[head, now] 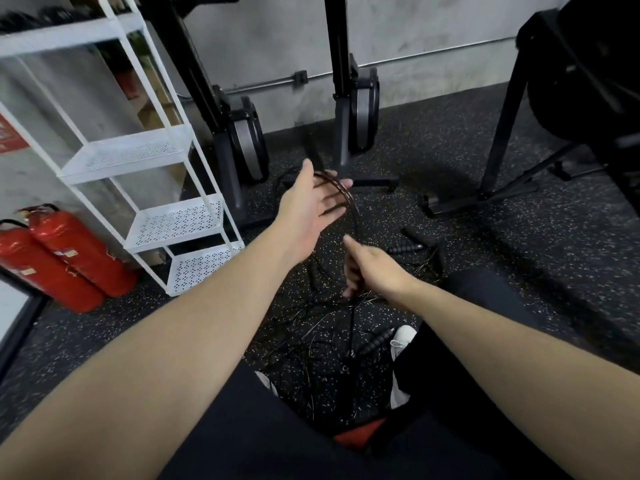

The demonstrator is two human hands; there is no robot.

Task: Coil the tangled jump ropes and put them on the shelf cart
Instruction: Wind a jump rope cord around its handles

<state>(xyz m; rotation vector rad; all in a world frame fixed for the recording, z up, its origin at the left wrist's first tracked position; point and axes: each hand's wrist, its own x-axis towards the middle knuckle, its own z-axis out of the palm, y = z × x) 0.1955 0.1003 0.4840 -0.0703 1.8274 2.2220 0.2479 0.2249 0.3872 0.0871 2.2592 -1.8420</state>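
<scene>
The left hand (313, 202) was stretched forward, palm turned inward and fingers straight and spread, with a loop of dark rope (348, 199) draped across the fingers. The right hand (372, 268) was lower and nearer the body, its fingers curled round the same rope, which ran from it up to the left hand and down toward the floor. Both forearms were bare.

Below the right hand lay the tangled jump ropes (322, 327), a mess of thin dark cords on the black speckled floor (519, 258), with ribbed black handles (375, 342) among them. The white shelf cart (156, 157) stood left of the tangle, its perforated shelves facing the person. Two red fire extinguishers (62, 258) lay left of the cart's base. Beyond the tangle, black machines (349, 98) stood against a grey wall (277, 32).
</scene>
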